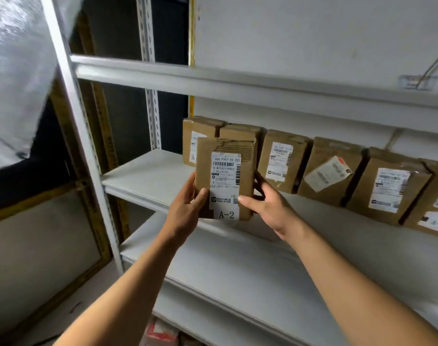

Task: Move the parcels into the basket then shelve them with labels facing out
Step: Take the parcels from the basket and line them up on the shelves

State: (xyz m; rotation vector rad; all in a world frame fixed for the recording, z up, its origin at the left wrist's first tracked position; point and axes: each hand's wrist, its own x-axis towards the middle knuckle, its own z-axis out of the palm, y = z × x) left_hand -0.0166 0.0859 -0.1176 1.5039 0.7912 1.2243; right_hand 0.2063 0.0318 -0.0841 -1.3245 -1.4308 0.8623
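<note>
I hold a small brown cardboard parcel (225, 166) upright in front of the middle shelf (148, 176), its white label marked A-2 facing me. My left hand (188, 208) grips its left edge and my right hand (268, 206) grips its right edge. Behind it, several similar parcels stand in a row along the back of the shelf, among them one at the left (198, 136), one near the middle (283, 161) and one further right (387, 188), labels facing out. No basket is in view.
A white metal upright (88, 156) frames the shelving on the left. An upper shelf (213, 81) runs above the parcels and a lower shelf (238, 275) lies under my forearms. A red-printed package (160, 333) shows at the bottom.
</note>
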